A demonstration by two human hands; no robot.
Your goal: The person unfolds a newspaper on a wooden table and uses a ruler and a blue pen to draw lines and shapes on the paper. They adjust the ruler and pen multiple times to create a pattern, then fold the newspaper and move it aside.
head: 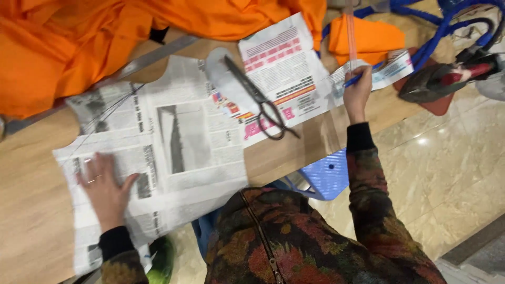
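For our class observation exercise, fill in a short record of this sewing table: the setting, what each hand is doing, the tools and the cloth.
Setting: wooden table over a tiled floor
Left hand: pressed flat on a newspaper sheet
Right hand: grips a blue pen at a smaller printed sheet
Tools: scissors lying closed on paper; iron at the table end
Cloth: orange fabric heaped along the far side
Under table: blue plastic stool
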